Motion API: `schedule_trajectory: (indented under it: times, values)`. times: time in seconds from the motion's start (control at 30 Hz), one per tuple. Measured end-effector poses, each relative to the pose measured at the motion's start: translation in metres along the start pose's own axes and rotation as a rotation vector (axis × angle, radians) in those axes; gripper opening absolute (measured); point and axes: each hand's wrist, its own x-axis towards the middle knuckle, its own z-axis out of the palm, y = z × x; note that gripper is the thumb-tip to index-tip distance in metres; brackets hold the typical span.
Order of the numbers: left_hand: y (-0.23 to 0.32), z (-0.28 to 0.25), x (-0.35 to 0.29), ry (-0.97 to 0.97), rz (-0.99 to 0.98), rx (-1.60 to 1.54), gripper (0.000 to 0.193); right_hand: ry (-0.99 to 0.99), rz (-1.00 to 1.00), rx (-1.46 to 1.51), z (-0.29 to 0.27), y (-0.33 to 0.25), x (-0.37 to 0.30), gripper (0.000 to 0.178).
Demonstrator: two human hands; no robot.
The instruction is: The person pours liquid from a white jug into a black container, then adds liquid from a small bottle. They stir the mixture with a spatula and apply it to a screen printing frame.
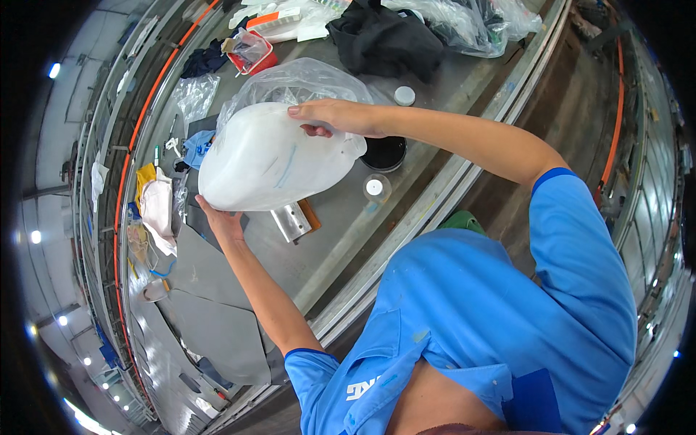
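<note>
White jug (254, 161) slants, right hand (341, 117) gripping its handle, left hand (224, 223) touching its base (fingers mostly hidden, grip unclear).

The jug (254, 170) is over the surface (330, 250), between the left grip (223, 221) at its near left end and the right grip (333, 119) at its far right. A bag (304, 76) lies just behind it, with a tub (262, 64) farther back to the left and a crumpled cloth (384, 43) farther back to the right. The cup (388, 156) sits to the jug's right — the jar (374, 188) just before it, the cap (404, 96) behind it, beyond the right wrist. The metal piece (291, 222) pokes out before the jug; flat sheets (210, 319) lie left of the left forearm.
</note>
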Motion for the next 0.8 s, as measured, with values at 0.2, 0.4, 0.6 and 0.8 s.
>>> schedule_trajectory:
  times: [0.2,0.4,0.6,0.8]
  values:
    - [0.002,0.005,0.001,0.004,0.029,0.015,0.094,0.027,-0.017,0.062,-0.002,0.006,-0.009,0.041]
    - [0.006,-0.001,0.009,0.016,0.061,0.022,0.091,0.044,-0.044,0.128,-0.008,0.021,-0.012,0.042]
    - [0.01,-0.013,0.02,-0.028,0.091,0.048,0.091,0.027,-0.064,0.161,-0.009,0.028,-0.014,0.042]
    - [0.02,0.01,0.01,0.025,0.101,0.086,0.094,0.041,-0.094,0.202,-0.012,0.033,-0.014,0.044]
